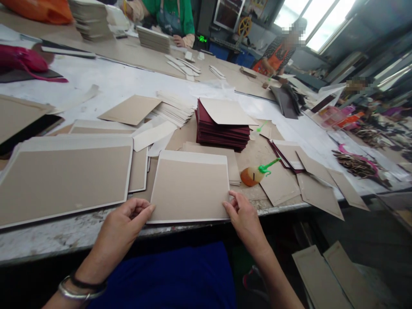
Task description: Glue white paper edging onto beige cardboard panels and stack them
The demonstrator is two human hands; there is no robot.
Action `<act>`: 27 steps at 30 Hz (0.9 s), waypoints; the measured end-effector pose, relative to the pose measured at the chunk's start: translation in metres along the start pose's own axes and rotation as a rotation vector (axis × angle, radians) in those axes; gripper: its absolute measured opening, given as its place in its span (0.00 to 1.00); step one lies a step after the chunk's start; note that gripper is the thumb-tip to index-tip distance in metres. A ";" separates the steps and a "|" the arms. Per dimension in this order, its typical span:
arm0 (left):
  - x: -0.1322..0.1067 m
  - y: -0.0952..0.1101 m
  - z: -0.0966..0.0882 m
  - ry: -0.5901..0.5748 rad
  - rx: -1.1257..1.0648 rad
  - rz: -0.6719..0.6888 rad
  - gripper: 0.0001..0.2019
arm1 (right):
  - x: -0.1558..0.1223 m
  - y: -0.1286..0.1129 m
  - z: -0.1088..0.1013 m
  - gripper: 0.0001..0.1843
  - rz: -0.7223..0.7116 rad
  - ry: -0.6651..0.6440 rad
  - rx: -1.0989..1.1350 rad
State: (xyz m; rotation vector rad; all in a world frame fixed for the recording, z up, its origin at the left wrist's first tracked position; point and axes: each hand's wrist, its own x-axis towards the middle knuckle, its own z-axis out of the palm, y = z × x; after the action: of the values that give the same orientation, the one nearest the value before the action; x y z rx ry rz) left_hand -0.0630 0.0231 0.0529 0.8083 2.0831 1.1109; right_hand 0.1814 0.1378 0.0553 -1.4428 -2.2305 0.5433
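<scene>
A beige rectangular panel with a white border lies at the table's front edge between my hands. My left hand pinches its lower left corner between thumb and fingers. On the opposite side, my right hand grips the lower right edge the same way. To the left is a stack of larger beige panels with white borders. Behind the held panel stands a pile of dark red sheets, topped by a pale sheet. A glue bottle with a green nozzle lies right of the panel.
Loose beige panels overlap at the right, some jutting past the table edge. White strips lie fanned behind. Across the table, a person in green sits by stacked boards; another wears an orange apron. More panels stand low right.
</scene>
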 end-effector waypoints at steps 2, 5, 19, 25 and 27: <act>0.000 0.001 0.001 0.000 -0.009 0.002 0.16 | 0.000 0.001 0.001 0.15 -0.001 0.000 -0.001; 0.000 0.000 0.002 -0.025 -0.049 0.024 0.15 | 0.001 0.005 0.004 0.16 -0.017 0.014 -0.001; 0.001 -0.002 0.003 0.031 -0.029 0.051 0.15 | 0.000 0.022 0.018 0.15 -0.141 0.157 -0.044; 0.011 -0.030 0.005 -0.002 0.080 0.083 0.19 | -0.004 0.009 0.013 0.13 -0.102 0.099 -0.195; 0.012 -0.030 0.005 -0.019 0.097 0.073 0.20 | -0.005 0.005 0.012 0.13 -0.078 0.085 -0.235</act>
State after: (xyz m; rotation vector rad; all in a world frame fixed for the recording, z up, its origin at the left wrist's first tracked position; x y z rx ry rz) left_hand -0.0733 0.0209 0.0222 0.9444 2.1203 1.0431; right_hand 0.1804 0.1343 0.0418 -1.4517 -2.3320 0.1952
